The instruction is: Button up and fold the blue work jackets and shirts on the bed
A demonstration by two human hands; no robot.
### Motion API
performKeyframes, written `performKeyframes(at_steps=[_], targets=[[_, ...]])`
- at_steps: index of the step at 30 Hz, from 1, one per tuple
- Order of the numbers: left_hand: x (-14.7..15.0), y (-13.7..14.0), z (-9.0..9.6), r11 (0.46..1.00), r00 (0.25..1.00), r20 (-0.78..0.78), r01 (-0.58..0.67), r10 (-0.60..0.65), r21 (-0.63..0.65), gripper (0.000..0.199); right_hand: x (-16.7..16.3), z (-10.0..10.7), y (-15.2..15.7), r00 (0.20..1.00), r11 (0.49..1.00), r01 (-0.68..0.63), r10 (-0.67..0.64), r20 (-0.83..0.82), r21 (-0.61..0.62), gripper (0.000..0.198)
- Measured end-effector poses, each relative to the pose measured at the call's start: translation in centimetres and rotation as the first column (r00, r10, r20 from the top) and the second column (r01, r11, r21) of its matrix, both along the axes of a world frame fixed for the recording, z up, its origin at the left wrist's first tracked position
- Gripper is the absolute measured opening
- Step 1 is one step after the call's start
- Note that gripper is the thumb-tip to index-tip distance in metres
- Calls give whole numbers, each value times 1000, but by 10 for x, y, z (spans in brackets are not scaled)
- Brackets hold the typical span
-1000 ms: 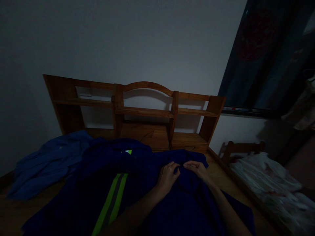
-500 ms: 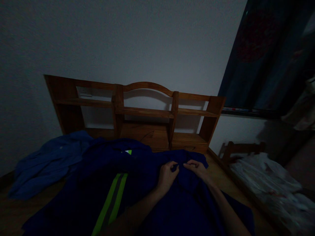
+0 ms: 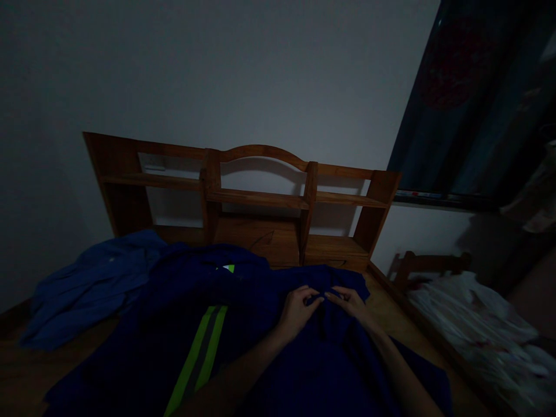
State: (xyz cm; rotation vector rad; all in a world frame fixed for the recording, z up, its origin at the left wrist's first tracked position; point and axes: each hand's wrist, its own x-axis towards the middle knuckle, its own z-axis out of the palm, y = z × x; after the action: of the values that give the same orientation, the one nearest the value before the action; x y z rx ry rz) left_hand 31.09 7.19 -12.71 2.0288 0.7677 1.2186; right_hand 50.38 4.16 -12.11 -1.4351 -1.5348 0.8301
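Observation:
A dark blue garment [image 3: 278, 370] with a yellow-green and grey reflective stripe [image 3: 202, 353] lies spread over the wooden surface in front of me. My left hand [image 3: 299, 307] pinches its cloth between thumb and fingertips near the far right part. Close beside it, my right hand [image 3: 350, 301] also pinches the cloth, its fingertips almost meeting the left ones. A small fold rises between the two hands. Whether a button or seam sits in the fingers is too dark to see. A small bright green and white patch [image 3: 228, 268] shows farther up the garment.
A lighter blue crumpled cloth [image 3: 95, 284] lies at the left. Behind the garment stands a wooden shelf unit [image 3: 256, 198] against the wall. White plastic bags [image 3: 473, 307] are heaped at the right, near a small wooden rail [image 3: 434, 263]. A dark curtain [image 3: 452, 116] hangs at upper right.
My left hand has shifted slightly right, so the fingertips of both hands are closer together. The garment lies nearly as before; the view has moved slightly.

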Motion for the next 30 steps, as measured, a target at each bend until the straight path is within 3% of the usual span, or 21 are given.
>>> performKeyframes(at_steps=[10,23,30], targets=[[0,-5,6,1000,1000,18,-11,10,30,14,-5,6,-3,999,997,-1,-2,-39,-81,51],[-1,-2,4,998,996,66,-59,61,-26,16,-3,-5,1,994,994,-104,105,22,-36,46],[-1,0,2,997,996,43,-74,75,-34,18,-7,0,-3,994,993,-109,109,-7,-53,48]])
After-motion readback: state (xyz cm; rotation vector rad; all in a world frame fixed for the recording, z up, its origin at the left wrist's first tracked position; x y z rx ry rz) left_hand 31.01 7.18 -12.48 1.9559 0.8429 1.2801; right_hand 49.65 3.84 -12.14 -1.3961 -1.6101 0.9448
